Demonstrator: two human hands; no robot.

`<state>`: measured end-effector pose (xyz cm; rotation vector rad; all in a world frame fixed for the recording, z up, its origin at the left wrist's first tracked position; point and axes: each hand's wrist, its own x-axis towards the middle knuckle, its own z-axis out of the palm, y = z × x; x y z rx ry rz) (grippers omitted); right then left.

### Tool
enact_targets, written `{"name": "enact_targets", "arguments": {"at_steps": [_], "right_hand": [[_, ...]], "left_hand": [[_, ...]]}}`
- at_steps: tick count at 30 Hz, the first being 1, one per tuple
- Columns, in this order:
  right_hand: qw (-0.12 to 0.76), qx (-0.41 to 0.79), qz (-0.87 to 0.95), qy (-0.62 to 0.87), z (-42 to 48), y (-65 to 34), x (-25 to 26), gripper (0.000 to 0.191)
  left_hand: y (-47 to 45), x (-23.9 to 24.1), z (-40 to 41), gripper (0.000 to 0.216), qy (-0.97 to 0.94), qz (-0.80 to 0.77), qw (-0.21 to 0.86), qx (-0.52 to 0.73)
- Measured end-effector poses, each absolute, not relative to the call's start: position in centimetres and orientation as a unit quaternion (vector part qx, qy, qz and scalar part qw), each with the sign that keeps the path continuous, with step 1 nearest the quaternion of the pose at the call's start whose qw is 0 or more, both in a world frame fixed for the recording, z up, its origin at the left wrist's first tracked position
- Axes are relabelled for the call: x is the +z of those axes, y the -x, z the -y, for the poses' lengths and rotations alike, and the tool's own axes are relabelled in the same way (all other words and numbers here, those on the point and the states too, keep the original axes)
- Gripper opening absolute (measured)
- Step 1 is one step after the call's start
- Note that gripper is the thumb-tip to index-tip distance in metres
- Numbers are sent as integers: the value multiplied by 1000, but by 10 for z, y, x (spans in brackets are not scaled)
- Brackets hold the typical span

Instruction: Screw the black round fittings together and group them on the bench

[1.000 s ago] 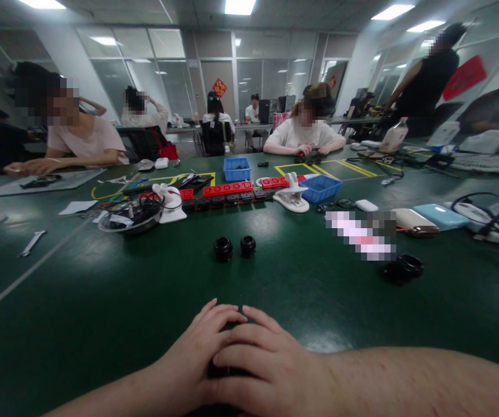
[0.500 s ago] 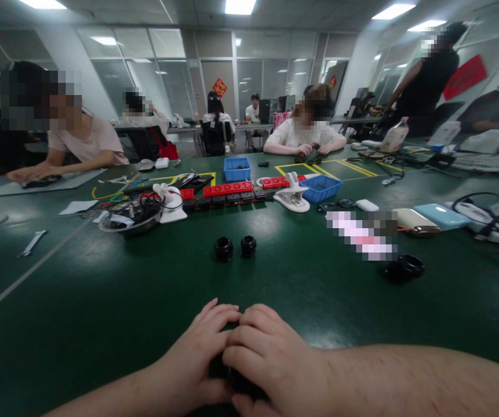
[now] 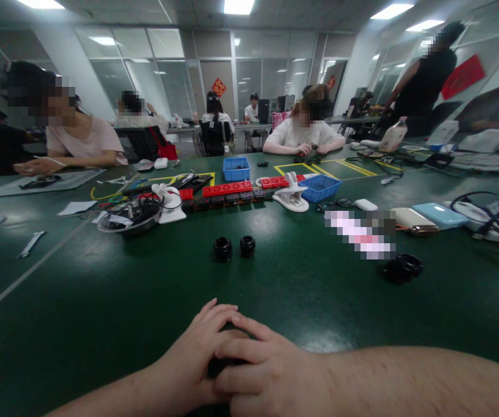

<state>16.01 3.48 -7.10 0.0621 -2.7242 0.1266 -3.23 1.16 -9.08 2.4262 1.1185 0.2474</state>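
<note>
At the near edge of the green table, my left hand and my right hand are curled together round a black part. Only a dark sliver of it shows between the fingers, so its shape is hidden. The fingers of my right hand lie across the top, their tips meeting those of my left. Farther out stand two black hollow round fittings, a left one and a slightly smaller right one. Off to the right lies another black ring-shaped part.
A metal bowl of dark parts sits left, near a wrench. Red-topped blocks form a row beside a white clip stand and blue baskets. Cables and cases lie right. Co-workers sit across the table.
My right hand's fingers have shifted left over the black part and spread apart, covering more of it. My left hand stays nearly still. The co-worker at left has raised their hands from the mat.
</note>
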Motion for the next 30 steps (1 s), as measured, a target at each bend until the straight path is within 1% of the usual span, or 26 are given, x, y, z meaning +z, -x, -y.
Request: {"name": "enact_targets", "arguments": {"at_steps": [4,6,8,11,14,16,18,20,23,26,28,30], "right_hand": [[216,27,975,-42,-35,-162,-73,31],[219,21,975,-39,-34,-162,-74,30],[256,22,966,-10,-32,-163,-73,28],[321,54,943,75,-29,-165,-70,26],[322,108,929,146,-28,-166,-67,38],[317,129,924,170,-28,-166,-68,48],[325,132,919,180,-28,-164,-71,53],[333,125,915,188,-28,-162,-73,47],[322,112,922,184,-28,-159,-75,31],[317,113,931,140,-29,-159,-73,19],[317,118,935,105,-30,-159,-72,16],[308,121,940,83,-31,-159,-73,18]], "left_hand": [[32,-86,-12,49,-879,-403,241,84],[33,-89,-12,51,-877,-407,239,87],[35,-94,-11,55,-877,-410,230,94],[36,-100,-11,67,-881,-405,226,97],[36,-101,-10,72,-883,-400,228,94],[36,-100,-10,70,-884,-398,228,96],[37,-99,-11,69,-883,-398,228,94],[36,-98,-12,67,-883,-400,228,88],[35,-95,-13,65,-885,-398,230,77],[33,-93,-13,65,-883,-401,236,70],[33,-91,-12,64,-881,-403,239,70],[33,-91,-12,63,-881,-402,239,73]]}}
